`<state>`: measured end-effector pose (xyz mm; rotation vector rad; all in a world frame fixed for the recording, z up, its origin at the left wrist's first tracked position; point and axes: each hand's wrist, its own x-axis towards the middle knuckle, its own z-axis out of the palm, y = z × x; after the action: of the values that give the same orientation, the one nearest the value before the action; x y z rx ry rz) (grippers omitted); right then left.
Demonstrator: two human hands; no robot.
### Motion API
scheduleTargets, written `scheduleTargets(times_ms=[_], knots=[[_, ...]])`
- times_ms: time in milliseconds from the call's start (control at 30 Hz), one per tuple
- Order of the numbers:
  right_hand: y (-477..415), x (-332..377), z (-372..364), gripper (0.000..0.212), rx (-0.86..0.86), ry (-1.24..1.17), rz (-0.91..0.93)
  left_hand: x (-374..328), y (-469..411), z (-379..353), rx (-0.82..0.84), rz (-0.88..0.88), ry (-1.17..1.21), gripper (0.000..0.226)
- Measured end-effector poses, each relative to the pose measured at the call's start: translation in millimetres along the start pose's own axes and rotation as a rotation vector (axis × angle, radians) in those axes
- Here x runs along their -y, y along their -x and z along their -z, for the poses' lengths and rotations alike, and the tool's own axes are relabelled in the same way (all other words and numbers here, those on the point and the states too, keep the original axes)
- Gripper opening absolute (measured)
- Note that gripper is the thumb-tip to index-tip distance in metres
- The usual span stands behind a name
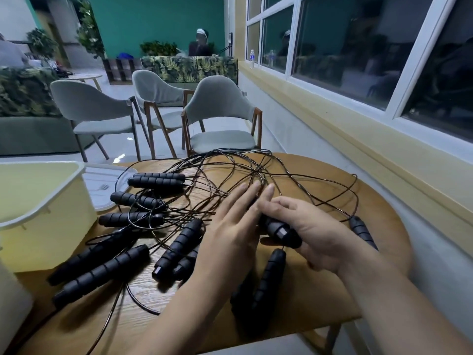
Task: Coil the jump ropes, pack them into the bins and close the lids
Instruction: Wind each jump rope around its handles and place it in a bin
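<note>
Several jump ropes lie tangled on a round wooden table (332, 285), their thin black cords (230, 170) looped over the far half. Black ribbed foam handles (179, 247) are scattered across the near and left side. My right hand (314, 231) grips one black handle (280, 230) near the table's middle. My left hand (233, 226) lies beside it with straight fingers stretched over the cords, touching the same handle. An open cream bin (41, 208) stands at the left, with its white lid (102, 185) lying flat behind it.
A second pale bin corner (12, 308) shows at the lower left. Grey chairs (220, 114) stand past the table's far edge. A yellow window sill (358, 139) runs along the right. A person sits far back in the room.
</note>
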<state>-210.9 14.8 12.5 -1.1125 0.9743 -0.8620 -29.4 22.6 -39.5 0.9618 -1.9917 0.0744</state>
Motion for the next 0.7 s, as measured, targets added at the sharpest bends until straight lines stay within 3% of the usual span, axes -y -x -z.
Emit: scheduleTargets(times_ms=[67,233,300,467,567,700], knots=[[8.3,2.4,5.9,0.056,0.008,0.078,-0.039,-3.0,2.2,-2.0,0.017,-0.027,0.047,0.079],[17.8,6.2,20.3,0.053,-0.028,0.269,-0.016,-8.7,-2.7,5.1,0.08,-0.012,0.168,0.098],[18.7,8.9,25.3,0.059,-0.026,0.35,-0.001,-8.3,-8.5,12.0,0.056,0.024,0.217,0.085],[29.9,20.7,32.6,0.053,0.15,0.356,-0.011,-3.9,-26.4,26.5,0.004,0.207,0.417,0.025],[33.6,25.9,34.0,0.056,0.242,0.287,-0.012,-3.6,-32.6,22.7,0.047,0.242,0.405,0.033],[34.7,24.6,32.0,0.063,0.355,0.17,-0.042,-2.1,-36.4,16.6,-0.032,0.207,0.281,0.038]])
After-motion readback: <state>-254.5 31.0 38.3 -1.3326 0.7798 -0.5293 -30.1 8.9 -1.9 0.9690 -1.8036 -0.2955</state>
